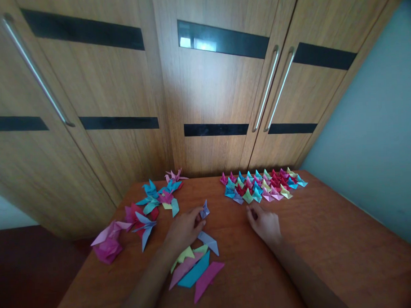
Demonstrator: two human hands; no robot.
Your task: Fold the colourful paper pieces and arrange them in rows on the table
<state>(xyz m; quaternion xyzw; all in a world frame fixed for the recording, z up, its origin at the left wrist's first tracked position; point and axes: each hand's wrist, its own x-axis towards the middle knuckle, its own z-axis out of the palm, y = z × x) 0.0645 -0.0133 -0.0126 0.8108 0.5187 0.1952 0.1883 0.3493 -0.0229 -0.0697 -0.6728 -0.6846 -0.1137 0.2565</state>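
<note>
My left hand (184, 231) pinches a small purple folded paper piece (204, 209) with a pointed tip, held over the table's middle. My right hand (266, 223) lies to the right with its fingers curled closed, and nothing shows in them. Just beyond it stand rows of small folded paper pieces (257, 189) in pink, red, blue, yellow and purple. Below my left hand lies a purple folded strip (208, 242). Nearer to me are a blue strip (195, 272), a magenta strip (207, 279) and pink and yellow ones, partly behind my left forearm.
Along the left edge of the brown wooden table (330, 239) are larger paper figures: a magenta one (108, 247), a purple-blue one (145, 227), blue ones (151, 190) and a pink one (174, 175). A wooden cupboard (210, 91) with metal handles stands behind the table.
</note>
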